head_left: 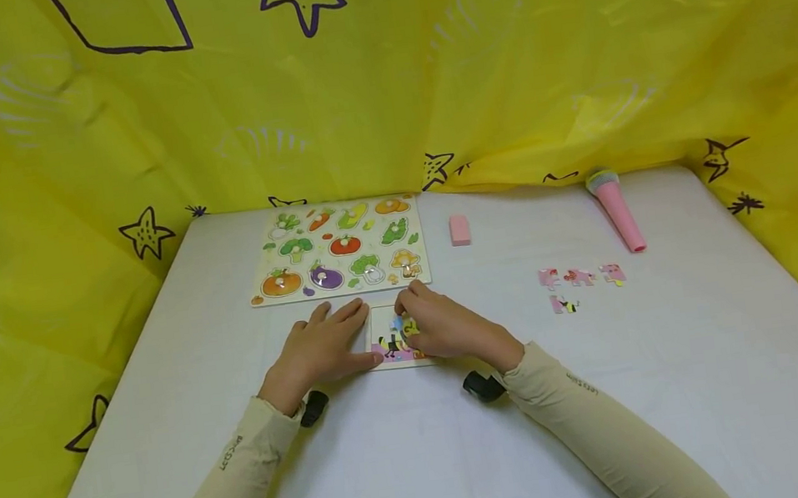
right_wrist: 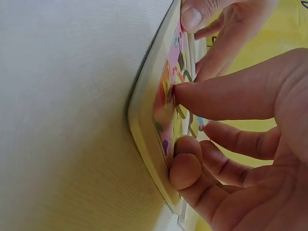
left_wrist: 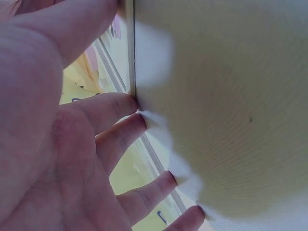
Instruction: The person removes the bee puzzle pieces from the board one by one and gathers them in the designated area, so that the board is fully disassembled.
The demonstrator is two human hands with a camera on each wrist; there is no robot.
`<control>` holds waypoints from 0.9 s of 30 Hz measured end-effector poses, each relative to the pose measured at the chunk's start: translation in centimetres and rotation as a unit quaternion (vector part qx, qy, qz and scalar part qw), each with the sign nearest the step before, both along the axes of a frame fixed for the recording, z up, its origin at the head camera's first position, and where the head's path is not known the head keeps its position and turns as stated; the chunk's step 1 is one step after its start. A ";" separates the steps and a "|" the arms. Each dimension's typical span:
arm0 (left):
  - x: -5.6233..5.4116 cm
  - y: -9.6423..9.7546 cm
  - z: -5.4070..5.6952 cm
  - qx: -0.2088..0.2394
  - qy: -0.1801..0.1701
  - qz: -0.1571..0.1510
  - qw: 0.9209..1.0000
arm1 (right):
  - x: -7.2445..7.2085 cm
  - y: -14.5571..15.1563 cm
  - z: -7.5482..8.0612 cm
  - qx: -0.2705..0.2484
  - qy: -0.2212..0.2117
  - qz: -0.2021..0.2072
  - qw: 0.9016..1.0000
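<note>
Vegetable board (head_left: 337, 259), one: just beyond the puzzle tray (head_left: 381, 319). Left hand (head_left: 317, 348): at tray's left edge, fingers apart. Right hand (head_left: 443, 324): over tray's right side, clamped on a puzzle piece (head_left: 410, 328). Loose pieces (head_left: 580, 277), four: right of tray.

Left hand (head_left: 321, 350) at left edge of puzzle tray (head_left: 381, 319): fingers spread, fairly straight, thumb on tray's near-left corner. Right hand (head_left: 442, 323) over tray's right side, fingers bent, thumb and fingertips pinching. Left forearm (head_left: 226, 490) and right forearm (head_left: 612, 431), both sleeved, slant inward from tray's near side.
</note>
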State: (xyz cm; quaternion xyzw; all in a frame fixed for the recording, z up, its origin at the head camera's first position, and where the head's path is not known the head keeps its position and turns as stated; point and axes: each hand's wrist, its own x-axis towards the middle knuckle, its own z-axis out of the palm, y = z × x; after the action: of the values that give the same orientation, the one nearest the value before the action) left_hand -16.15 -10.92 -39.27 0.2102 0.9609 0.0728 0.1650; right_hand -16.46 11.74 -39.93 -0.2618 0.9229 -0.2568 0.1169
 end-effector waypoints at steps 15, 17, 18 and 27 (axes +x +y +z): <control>0.1 -0.1 -0.1 0.004 0.011 -0.004 1.000 | 0.5 0.2 -0.5 -0.131 0.023 -0.013 0.991; 0.1 -0.1 -0.1 0.005 0.011 -0.004 1.000 | 0.5 0.3 -0.7 -0.145 0.018 -0.019 0.989; 0.1 -0.1 -0.1 0.005 0.011 -0.005 1.000 | 0.6 0.4 -0.7 -0.154 0.014 -0.024 0.988; 0.0 -0.1 -0.1 0.004 0.007 -0.002 1.000 | 0.8 1.4 -0.8 -0.192 -0.021 -0.066 0.979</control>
State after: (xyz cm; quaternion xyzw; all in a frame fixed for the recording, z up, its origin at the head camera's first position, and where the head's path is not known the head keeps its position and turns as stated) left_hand -16.16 -11.06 -39.33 0.2137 0.9612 0.0747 0.1575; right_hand -15.67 13.12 -40.70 -0.2121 0.8689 -0.4423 0.0667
